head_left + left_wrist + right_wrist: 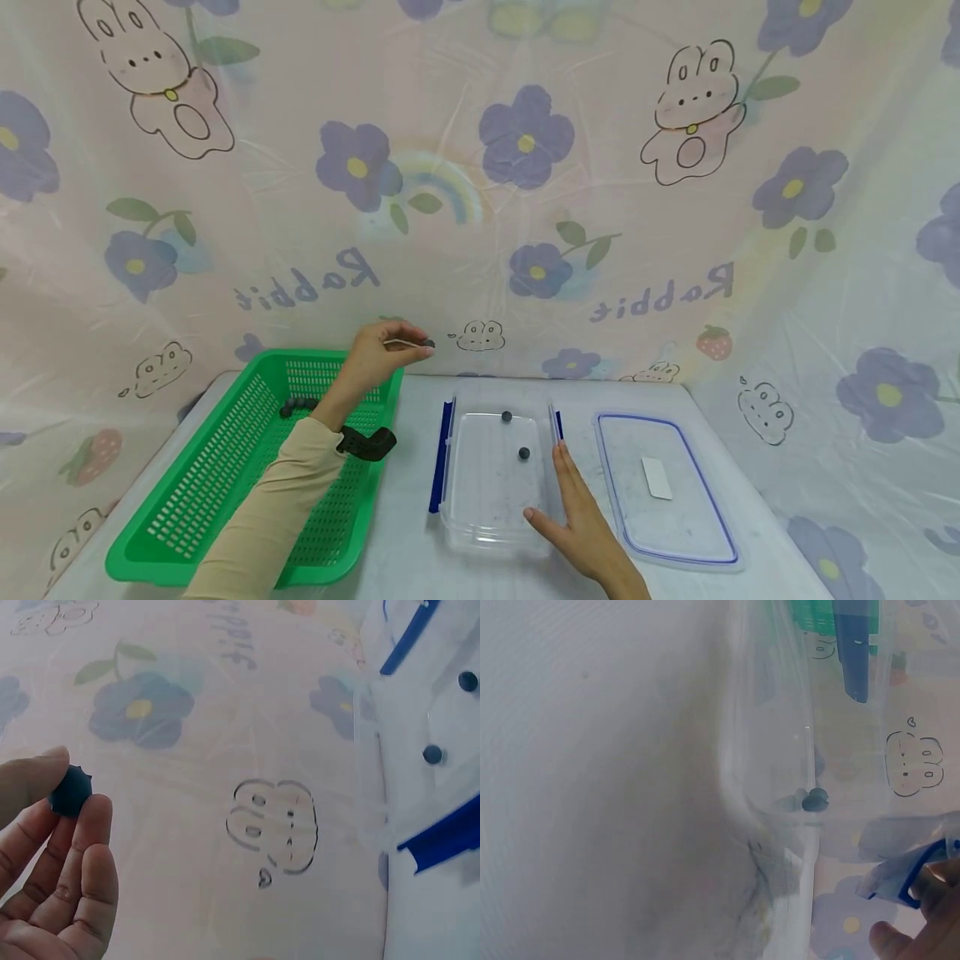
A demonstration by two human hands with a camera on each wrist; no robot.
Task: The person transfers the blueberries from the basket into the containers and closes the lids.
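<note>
Berry (71, 793) half-hidden between fingers (82, 847)

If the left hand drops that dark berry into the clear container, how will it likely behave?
The berry looks round, so it probably rolls across the clear container. It seems light: the left hand pinches it with fingertips only. Likely squashable.

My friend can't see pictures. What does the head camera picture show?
A left hand pinches a small dark berry above a green basket. The right hand rests flat against a clear box holding two berries, its lid lying beside it.
</note>
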